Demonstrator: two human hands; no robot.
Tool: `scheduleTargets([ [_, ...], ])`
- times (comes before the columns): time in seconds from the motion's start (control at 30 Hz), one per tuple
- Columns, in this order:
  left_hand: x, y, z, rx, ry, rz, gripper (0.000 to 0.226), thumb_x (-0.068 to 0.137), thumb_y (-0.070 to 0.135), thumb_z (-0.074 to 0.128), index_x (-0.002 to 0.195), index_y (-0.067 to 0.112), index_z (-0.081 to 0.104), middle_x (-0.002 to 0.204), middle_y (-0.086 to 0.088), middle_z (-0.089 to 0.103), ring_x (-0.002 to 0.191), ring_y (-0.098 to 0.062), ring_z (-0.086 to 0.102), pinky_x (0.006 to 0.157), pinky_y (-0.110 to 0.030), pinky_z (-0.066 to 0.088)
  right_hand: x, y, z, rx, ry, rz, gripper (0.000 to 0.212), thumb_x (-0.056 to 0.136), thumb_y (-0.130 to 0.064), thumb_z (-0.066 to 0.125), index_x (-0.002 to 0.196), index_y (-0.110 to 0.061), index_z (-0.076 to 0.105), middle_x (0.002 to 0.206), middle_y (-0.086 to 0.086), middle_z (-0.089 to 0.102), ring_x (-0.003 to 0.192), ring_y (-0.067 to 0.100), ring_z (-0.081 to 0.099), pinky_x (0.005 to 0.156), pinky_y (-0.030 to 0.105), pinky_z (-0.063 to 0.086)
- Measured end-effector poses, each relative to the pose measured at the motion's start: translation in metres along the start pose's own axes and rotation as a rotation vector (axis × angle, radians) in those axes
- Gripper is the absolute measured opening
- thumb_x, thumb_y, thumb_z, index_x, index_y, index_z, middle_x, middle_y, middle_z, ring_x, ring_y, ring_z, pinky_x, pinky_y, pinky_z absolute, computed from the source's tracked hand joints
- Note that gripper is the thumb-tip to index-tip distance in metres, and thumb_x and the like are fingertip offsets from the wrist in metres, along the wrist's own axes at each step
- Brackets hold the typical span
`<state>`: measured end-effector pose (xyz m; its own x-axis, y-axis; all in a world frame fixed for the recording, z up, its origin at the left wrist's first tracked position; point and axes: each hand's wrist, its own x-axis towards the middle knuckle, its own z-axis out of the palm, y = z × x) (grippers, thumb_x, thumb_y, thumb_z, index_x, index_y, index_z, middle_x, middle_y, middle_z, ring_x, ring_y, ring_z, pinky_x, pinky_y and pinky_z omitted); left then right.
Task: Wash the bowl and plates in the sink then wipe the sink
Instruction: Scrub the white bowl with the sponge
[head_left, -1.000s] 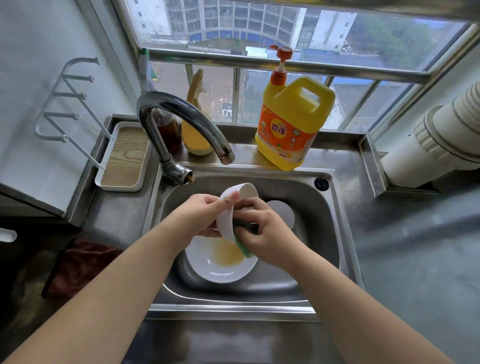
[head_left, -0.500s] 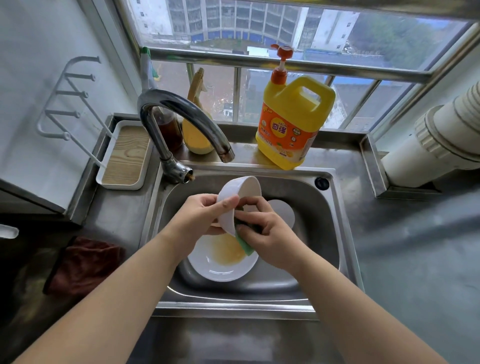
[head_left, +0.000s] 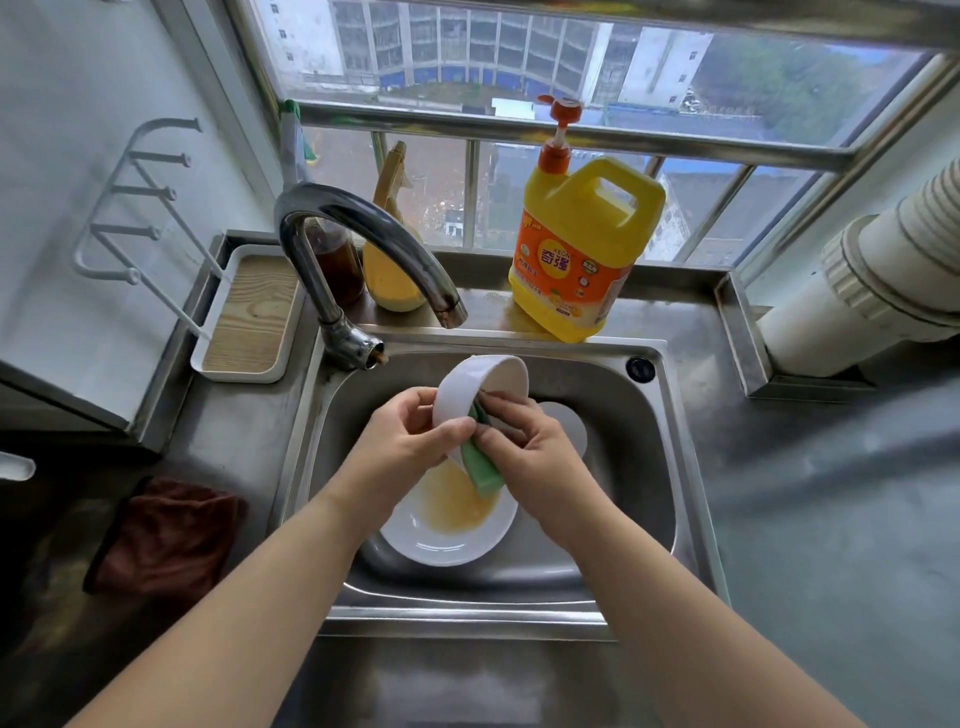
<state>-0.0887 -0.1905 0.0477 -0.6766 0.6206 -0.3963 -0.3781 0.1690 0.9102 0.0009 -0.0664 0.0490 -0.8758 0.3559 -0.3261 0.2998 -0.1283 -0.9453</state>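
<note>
My left hand (head_left: 410, 441) grips a white bowl (head_left: 467, 384) by its outer wall, tilted on its side above the steel sink (head_left: 649, 467). My right hand (head_left: 530, 447) pinches a green sponge (head_left: 485, 470) and reaches with it into the bowl's mouth. Under both hands a white plate (head_left: 447, 530) smeared with yellow residue lies on the sink floor. A second white plate (head_left: 571, 431) shows partly behind my right hand.
The curved tap (head_left: 363, 244) arches over the sink's back left, with no water running. A yellow detergent jug (head_left: 582, 254) and bottles (head_left: 395, 260) stand on the sill ledge. A white tray (head_left: 254, 317) sits at the left, a dark red cloth (head_left: 166, 535) on the left counter.
The bowl has tipped further and risen slightly in my left hand. My right hand has pushed the sponge deeper along the bowl's inside, and more of the green sponge shows below the rim.
</note>
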Motion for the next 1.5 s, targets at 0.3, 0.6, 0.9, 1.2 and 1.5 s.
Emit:
scheduleTargets([
  [0.3,0.013,0.020,-0.014,0.168,0.088,-0.110,0.066,0.052,0.048,0.072,0.089,-0.006,0.068,0.078,-0.024,0.069,0.066,-0.027,0.067,0.063,-0.037,0.060,0.003,0.003,-0.011,-0.999,-0.273,-0.492,0.037,0.082,-0.012,0.065,0.117,-0.022,0.068,0.130,0.000,0.047,0.111,0.024,0.051,0.097,0.035,0.047],
  [0.6,0.004,0.000,-0.009,-0.105,-0.076,-0.099,0.051,0.066,0.033,0.070,0.105,0.001,0.059,0.091,-0.008,0.067,0.087,-0.016,0.063,0.091,-0.034,0.047,0.003,0.000,-0.002,0.032,0.028,0.102,0.037,0.081,-0.025,0.063,0.118,-0.021,0.064,0.120,0.004,0.063,0.107,0.022,0.062,0.095,0.038,0.051],
  [0.9,0.002,0.007,-0.016,0.021,-0.077,-0.049,0.053,0.070,0.040,0.078,0.104,0.000,0.069,0.099,-0.021,0.070,0.088,-0.026,0.067,0.084,-0.038,0.055,-0.004,0.007,-0.008,-0.506,-0.196,-0.243,0.030,0.090,-0.012,0.059,0.119,-0.017,0.066,0.128,-0.008,0.042,0.115,0.012,0.046,0.101,0.026,0.043],
  [1.2,0.001,0.004,-0.008,0.064,-0.122,-0.098,0.059,0.069,0.035,0.076,0.120,0.011,0.059,0.104,-0.014,0.071,0.092,-0.022,0.069,0.079,-0.031,0.057,-0.002,0.005,0.000,-0.168,0.019,-0.066,0.032,0.090,-0.014,0.060,0.122,-0.017,0.062,0.127,-0.007,0.050,0.114,0.013,0.055,0.100,0.034,0.048],
  [1.5,0.003,0.005,-0.013,0.020,0.019,0.002,0.024,0.075,0.018,0.072,0.099,0.015,0.073,0.079,-0.009,0.071,0.069,-0.019,0.064,0.060,-0.030,0.056,-0.002,0.016,-0.005,-0.630,-0.268,-0.306,0.040,0.083,-0.016,0.057,0.122,-0.015,0.064,0.124,-0.007,0.044,0.114,0.015,0.048,0.103,0.024,0.039],
])
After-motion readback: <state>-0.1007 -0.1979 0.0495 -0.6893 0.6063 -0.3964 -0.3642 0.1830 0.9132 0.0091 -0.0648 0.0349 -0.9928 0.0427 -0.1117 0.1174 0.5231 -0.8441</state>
